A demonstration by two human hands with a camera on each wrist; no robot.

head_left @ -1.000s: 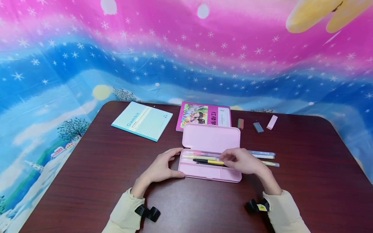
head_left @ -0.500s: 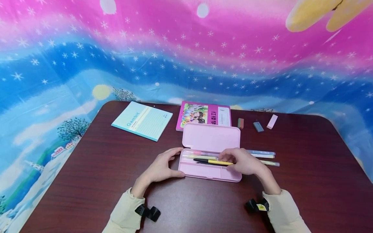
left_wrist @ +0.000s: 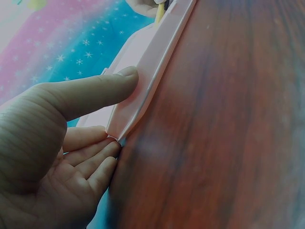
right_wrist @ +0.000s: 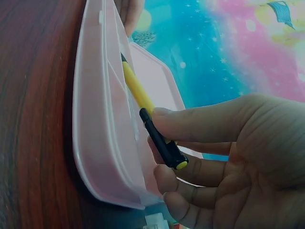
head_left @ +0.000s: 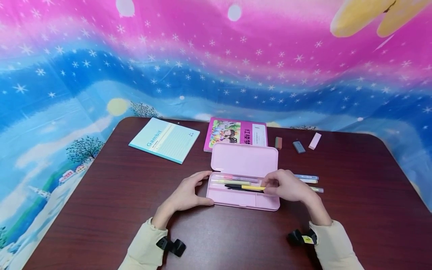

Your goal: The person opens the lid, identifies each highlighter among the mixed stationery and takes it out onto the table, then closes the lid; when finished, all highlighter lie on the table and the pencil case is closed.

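The pink pencil case (head_left: pixel 231 198) lies with its lid up on the table. My left hand (head_left: pixel 185 193) holds its left end, thumb on the front wall and fingers at the back corner. My right hand (head_left: pixel 287 185) pinches a yellow and black pen (right_wrist: pixel 138 90) near its clip end, between thumb and fingers. In the head view the pen's black tip points left, inside the case's long compartment. A pink and purple pen (head_left: pixel 239 178) and a pale yellow-green pen (head_left: pixel 233 182) lie behind it. The clip end is hidden by my right hand in the head view.
Several pens (head_left: pixel 307 179) lie on the table right of the case, partly behind my right hand. Farther back are a pale blue notebook (head_left: pixel 165 140), a magenta book (head_left: pixel 236 131), a two-coloured eraser (head_left: pixel 278 143), a grey eraser (head_left: pixel 299 147) and a pink eraser (head_left: pixel 315 141).
My right hand has shifted a little left, then right along the yellow and black pen. The pen has slid slightly right. My left hand and the case stay where they were.
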